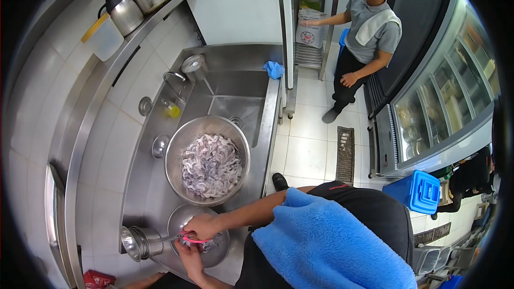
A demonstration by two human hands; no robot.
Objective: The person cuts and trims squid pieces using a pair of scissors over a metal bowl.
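Note:
A pair of scissors with pink handles (195, 241) is in my right hand (202, 227), fingers closed round the handles, blades pointing left. Close below it, my left hand (189, 253) has its fingers bent together by the scissors; what they pinch is too small to make out. Both hands are over a metal bowl (224, 251) with a few pale, dark-streaked pieces in it. Beyond it stands a larger steel bowl (170, 168) heaped with whitish and purplish strips that look like squid (211, 166). Stacked metal cups (142, 243) stand left of the smaller bowl.
The steel sink (235, 88) has a tap (174, 77), a metal pot (194, 67), a yellow bottle (171, 109) and a blue cloth (274, 69) on its edge. A wall shelf (128, 48) holds pots. A co-worker (369, 37) stands by a rack; a blue bin (412, 191) is behind me.

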